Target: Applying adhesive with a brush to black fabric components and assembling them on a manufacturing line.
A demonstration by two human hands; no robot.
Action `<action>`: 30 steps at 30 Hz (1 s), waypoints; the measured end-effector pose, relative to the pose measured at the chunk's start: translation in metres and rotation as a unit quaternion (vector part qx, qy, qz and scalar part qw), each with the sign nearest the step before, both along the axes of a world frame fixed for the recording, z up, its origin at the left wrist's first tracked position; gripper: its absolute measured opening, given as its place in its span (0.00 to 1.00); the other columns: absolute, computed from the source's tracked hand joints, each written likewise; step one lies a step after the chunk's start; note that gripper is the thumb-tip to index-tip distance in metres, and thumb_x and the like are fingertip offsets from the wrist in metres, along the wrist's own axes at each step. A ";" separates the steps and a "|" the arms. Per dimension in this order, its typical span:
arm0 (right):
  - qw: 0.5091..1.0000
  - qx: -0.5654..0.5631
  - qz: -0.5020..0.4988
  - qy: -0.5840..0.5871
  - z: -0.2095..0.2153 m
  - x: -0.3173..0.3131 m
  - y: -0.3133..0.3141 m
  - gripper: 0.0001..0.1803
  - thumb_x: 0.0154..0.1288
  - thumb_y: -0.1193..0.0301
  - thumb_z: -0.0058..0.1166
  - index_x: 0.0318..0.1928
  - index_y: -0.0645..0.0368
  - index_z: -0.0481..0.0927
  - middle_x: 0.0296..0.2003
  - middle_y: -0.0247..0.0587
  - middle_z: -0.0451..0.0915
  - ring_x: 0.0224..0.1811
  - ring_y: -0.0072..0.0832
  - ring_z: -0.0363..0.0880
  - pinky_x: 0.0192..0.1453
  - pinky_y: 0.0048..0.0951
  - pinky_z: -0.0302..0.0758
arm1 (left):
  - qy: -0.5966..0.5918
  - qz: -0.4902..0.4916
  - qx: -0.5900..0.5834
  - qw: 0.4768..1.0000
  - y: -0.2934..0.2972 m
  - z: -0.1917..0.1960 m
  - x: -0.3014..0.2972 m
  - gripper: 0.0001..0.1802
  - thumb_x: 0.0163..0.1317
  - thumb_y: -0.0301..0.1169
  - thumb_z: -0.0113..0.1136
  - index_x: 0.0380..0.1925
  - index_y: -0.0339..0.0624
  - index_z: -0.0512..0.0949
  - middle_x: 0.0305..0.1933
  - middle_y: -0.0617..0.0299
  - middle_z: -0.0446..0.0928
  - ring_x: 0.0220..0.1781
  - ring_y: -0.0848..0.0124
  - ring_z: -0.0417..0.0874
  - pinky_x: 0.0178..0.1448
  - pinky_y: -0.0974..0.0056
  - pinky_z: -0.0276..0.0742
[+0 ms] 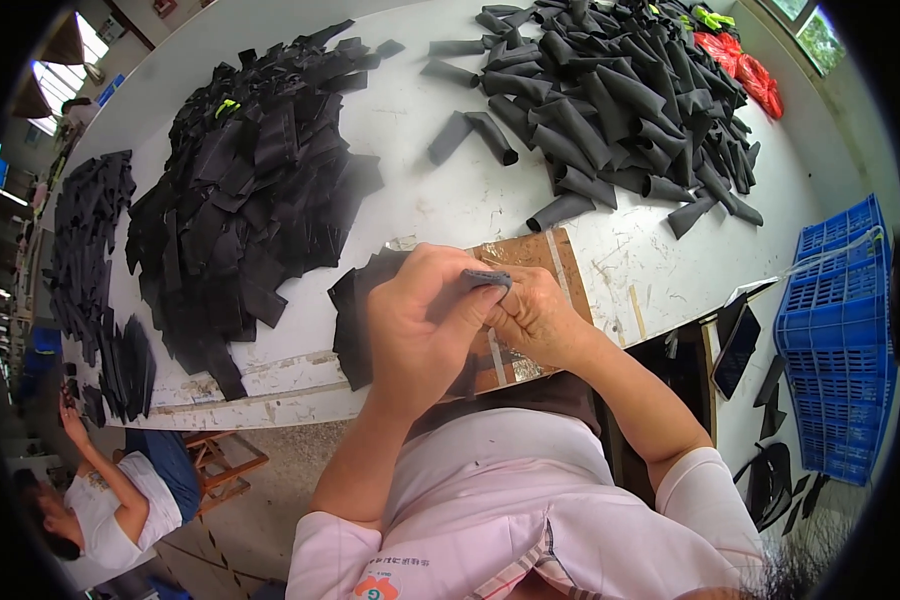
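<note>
Close together over the table's near edge, both my hands grip one small black fabric piece [490, 279], whose folded or rolled end shows between the fingers. My left hand [418, 325] is closed on it with thumb and fingers. My right hand [542, 318] pinches the same piece from the other side; much of the fabric is hidden by the fingers. Beneath and beside my left hand lies a small stack of flat black fabric pieces [348, 325]. Under my right hand is a brown cardboard sheet [560, 255] with clear tape on it.
A large heap of flat black pieces [260, 180] covers the table's left part. Black fabric tubes [610, 110] are piled at the far right, near a red plastic bag [745, 70]. Blue crates [835, 340] stand right. A co-worker [120, 500] sits at left, beside a wooden stool [220, 465].
</note>
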State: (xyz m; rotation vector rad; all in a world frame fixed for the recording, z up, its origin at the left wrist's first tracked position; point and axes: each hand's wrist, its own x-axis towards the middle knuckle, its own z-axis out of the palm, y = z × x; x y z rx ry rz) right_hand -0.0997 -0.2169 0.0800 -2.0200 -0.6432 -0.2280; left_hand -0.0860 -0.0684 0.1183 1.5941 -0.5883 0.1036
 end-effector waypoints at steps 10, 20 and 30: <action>0.992 -0.122 -0.004 -0.038 0.047 0.007 -0.002 0.14 0.52 0.63 0.55 0.22 0.61 0.72 0.18 0.38 0.70 0.24 0.37 0.72 0.25 0.35 0.67 | 0.121 -0.046 -0.331 0.935 0.003 0.012 -0.009 0.07 0.56 0.27 0.55 0.34 0.36 0.73 0.34 0.56 0.74 0.40 0.68 0.72 0.47 0.64 0.69; 0.989 -0.129 -0.046 -0.060 0.011 0.000 0.009 0.17 0.51 0.62 0.56 0.18 0.59 0.68 0.16 0.38 0.67 0.19 0.36 0.70 0.20 0.33 0.66 | 0.188 -0.046 -0.389 0.901 0.014 0.002 -0.006 0.05 0.57 0.27 0.54 0.32 0.37 0.73 0.33 0.58 0.73 0.39 0.67 0.70 0.51 0.63 0.64; 0.996 -0.066 -0.061 -0.015 0.005 -0.020 0.015 0.05 0.53 0.75 0.52 0.23 0.61 0.72 0.18 0.40 0.69 0.17 0.35 0.69 0.21 0.33 0.66 | 0.173 0.101 -0.208 0.957 0.030 -0.012 -0.025 0.04 0.58 0.24 0.53 0.31 0.33 0.74 0.31 0.64 0.76 0.34 0.81 0.73 0.40 0.77 0.67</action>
